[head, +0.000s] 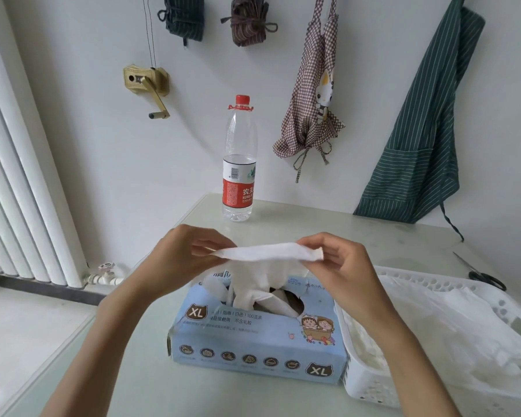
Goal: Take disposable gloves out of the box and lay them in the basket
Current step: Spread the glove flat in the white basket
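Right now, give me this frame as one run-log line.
left hand: pinches glove cuff | right hand: pinches glove cuff | glove: stretched above box | basket: holds gloves, right of box

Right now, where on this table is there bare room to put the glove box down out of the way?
Bare tabletop lies left of the glove box, and between the box and the water bottle. The right is crowded: the white basket touches the box, with scissors behind it.
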